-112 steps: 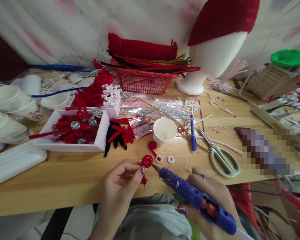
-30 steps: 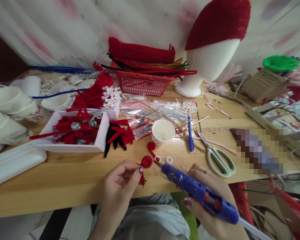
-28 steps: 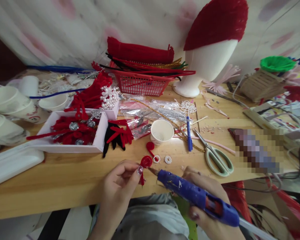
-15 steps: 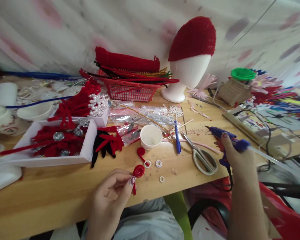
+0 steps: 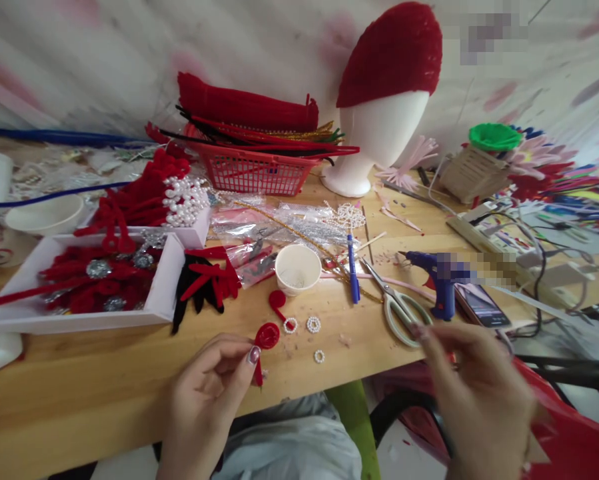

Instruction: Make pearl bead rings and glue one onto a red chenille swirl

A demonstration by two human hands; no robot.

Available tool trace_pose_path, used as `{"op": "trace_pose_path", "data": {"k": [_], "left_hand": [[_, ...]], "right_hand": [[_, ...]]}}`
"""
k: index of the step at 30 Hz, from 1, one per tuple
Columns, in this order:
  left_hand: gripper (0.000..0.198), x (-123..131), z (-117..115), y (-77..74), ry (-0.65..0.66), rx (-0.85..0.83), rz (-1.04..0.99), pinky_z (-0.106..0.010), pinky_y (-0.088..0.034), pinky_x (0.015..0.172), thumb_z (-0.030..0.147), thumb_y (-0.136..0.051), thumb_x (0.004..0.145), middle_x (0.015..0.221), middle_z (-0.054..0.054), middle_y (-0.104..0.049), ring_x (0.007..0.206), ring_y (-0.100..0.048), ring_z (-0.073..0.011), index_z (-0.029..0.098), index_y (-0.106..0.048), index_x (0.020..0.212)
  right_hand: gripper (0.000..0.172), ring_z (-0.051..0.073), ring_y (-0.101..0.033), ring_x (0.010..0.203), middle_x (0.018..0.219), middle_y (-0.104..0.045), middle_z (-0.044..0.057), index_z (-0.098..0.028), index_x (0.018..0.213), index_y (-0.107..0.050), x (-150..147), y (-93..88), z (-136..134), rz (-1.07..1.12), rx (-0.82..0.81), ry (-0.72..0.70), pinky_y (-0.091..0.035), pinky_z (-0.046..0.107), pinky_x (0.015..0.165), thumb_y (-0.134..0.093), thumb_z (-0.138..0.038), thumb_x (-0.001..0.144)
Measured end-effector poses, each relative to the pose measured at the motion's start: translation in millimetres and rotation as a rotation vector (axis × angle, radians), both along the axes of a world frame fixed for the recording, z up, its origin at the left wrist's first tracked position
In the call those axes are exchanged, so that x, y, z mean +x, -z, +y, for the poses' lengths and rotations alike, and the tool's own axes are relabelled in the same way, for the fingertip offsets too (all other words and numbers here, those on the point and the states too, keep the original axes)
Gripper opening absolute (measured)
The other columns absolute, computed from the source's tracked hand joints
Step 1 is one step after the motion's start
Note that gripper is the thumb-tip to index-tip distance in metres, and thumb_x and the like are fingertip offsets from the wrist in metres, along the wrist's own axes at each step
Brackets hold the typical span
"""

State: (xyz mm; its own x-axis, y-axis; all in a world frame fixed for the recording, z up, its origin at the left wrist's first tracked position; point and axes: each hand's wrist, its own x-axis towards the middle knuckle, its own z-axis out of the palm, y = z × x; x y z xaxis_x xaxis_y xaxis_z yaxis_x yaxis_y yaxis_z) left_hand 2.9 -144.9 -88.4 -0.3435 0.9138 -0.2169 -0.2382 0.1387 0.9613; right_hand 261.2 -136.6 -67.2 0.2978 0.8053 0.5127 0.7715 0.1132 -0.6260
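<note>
A coiled red pipe cleaner (image 5: 267,336) with a short tail hanging down is pinched between the thumb and fingertips of my left hand (image 5: 204,387), above the front of the table. My right hand (image 5: 479,393), slightly blurred, hovers at the table's front edge beside the scissors (image 5: 404,317), with loosely bent fingers and nothing seen in them. Behind it a blue glue gun (image 5: 444,287) stands on the table, its nozzle pointing left. A second red coil (image 5: 278,301) lies near my left hand. Close by are small pearl rings (image 5: 314,325), one overlapping that coil's tail.
A white paper cup (image 5: 298,267) and a blue pen (image 5: 353,273) stand between the hands. White boxes (image 5: 162,293) of red pieces are at left. A red basket (image 5: 259,175), a foam head (image 5: 379,133) and a power strip (image 5: 499,240) line the back; a phone (image 5: 482,307) lies right.
My right hand has let go of the glue gun, which now stands on the table, and has moved down toward me. My left hand still holds the red coil. The view has shifted slightly.
</note>
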Motion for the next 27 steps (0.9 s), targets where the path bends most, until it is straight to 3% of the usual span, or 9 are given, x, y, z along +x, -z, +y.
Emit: {"op": "trace_pose_path", "data": {"k": [2,6,11,16,21,27], "left_hand": [[0.019,-3,0,-0.6,-0.002,-0.054,-0.029,-0.018,-0.051,0.054,0.033,-0.082,0.066,0.074,0.001,-0.065,0.060,-0.060,-0.0109,0.020,-0.069,0.067],[0.023,-10,-4,-1.1,0.017,-0.152,-0.088,-0.018,-0.051,0.052,0.035,-0.084,0.063,0.071,0.001,-0.066,0.056,-0.059,-0.0105,0.018,-0.070,0.070],[0.019,-12,-6,-2.6,0.004,-0.145,-0.107,-0.017,-0.050,0.051,0.031,-0.082,0.063,0.069,0.002,-0.065,0.054,-0.058,-0.0086,0.018,-0.069,0.067],[0.017,-11,-4,-4.4,0.035,-0.143,-0.139,-0.018,-0.050,0.051,0.030,-0.079,0.065,0.069,0.001,-0.065,0.054,-0.058,-0.0096,0.018,-0.068,0.065],[0.013,-11,-2,-4.2,0.098,-0.144,-0.063,-0.019,-0.051,0.054,0.029,-0.074,0.070,0.066,0.002,-0.064,0.056,-0.059,-0.0106,0.018,-0.068,0.068],[0.008,-9,-3,1.0,0.135,-0.052,0.087,-0.020,-0.051,0.056,0.025,-0.066,0.076,0.071,0.000,-0.064,0.060,-0.061,-0.0118,0.018,-0.067,0.071]], "right_hand": [[0.003,0.022,-0.061,0.084,0.090,-0.064,0.005,-0.025,0.087,-0.067,-28,5.8,1,-0.078,-0.117,-0.338,-0.047,0.036,0.073,-0.065,-0.023,0.089],[0.011,0.022,-0.060,0.093,0.095,-0.063,0.007,-0.021,0.097,-0.068,-69,13.5,25,-0.116,-0.210,-0.549,-0.049,0.037,0.081,-0.058,-0.016,0.094],[0.015,0.026,-0.056,0.090,0.093,-0.062,0.011,-0.016,0.091,-0.069,-89,21.2,49,-0.254,-0.288,-0.616,-0.048,0.043,0.079,-0.054,-0.015,0.095],[0.015,0.025,-0.055,0.089,0.094,-0.060,0.010,-0.016,0.088,-0.065,-84,25.9,49,-0.236,-0.334,-0.669,-0.047,0.042,0.080,-0.052,-0.011,0.094],[0.013,0.022,-0.055,0.095,0.099,-0.058,0.007,-0.020,0.092,-0.062,-78,7.5,34,-0.152,-0.322,-0.623,-0.046,0.037,0.082,-0.051,-0.011,0.095],[0.012,0.018,-0.057,0.095,0.098,-0.058,0.004,-0.023,0.093,-0.060,-89,-16.4,19,-0.062,-0.291,-0.681,-0.046,0.029,0.081,-0.055,-0.012,0.094]]}}
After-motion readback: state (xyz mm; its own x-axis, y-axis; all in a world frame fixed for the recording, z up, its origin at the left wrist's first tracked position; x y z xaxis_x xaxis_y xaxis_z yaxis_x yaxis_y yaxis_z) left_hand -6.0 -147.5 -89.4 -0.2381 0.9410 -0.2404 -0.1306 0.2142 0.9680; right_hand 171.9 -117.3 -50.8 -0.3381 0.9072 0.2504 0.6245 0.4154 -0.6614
